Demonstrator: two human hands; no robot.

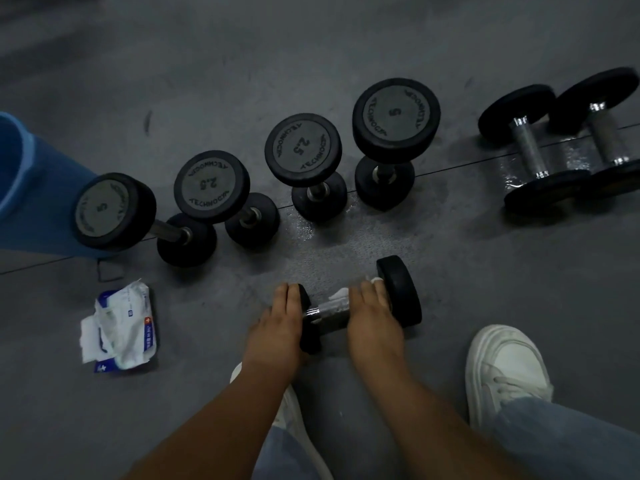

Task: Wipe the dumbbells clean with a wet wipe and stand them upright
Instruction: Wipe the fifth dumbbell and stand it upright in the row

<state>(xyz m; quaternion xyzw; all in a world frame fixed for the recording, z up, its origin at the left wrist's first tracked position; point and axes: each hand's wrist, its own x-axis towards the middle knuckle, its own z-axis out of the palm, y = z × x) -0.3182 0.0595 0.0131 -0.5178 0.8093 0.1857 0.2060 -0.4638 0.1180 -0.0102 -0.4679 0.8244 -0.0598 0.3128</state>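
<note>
1. On the floor, close in front of the person, one dumbbell lies on its side.
2. Left hand cups its left head, fingers curved over the rim.
3. Right hand grips the wet wipe against the handle, beside the right head.
4. Behind it, four upright dumbbells stand in a row, and two lying dumbbells are at far right.

Grey rubber floor with a seam and wet patches. In a row across the middle, four upright dumbbells. At far right, two lying dumbbells side by side. In front, the near dumbbell, on its side. At left, a wipe pack and a blue bin. At lower right, a white shoe.
</note>
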